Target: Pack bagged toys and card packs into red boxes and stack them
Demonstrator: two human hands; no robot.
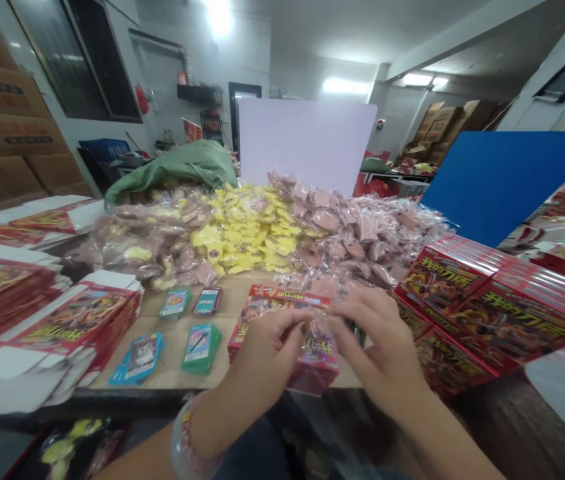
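Observation:
My left hand [268,353] and my right hand [379,347] meet over a small red and pink packet in clear wrap [316,357], and both pinch its top edge. Just behind the packet lies an open red printed box [262,308] on the brown cardboard sheet [172,333]. Left of my hands lie several small stacks of cards: two green ones [201,347] [175,303], a blue one [138,359] and a dark one [207,301]. A beaded bracelet [185,437] sits on my left wrist.
A large heap of clear-bagged pink and yellow toys [262,233] fills the table's back. Flat red box blanks [69,323] are stacked on the left, filled red boxes [487,307] on the right. A white board [307,143] and a blue board [502,180] stand behind.

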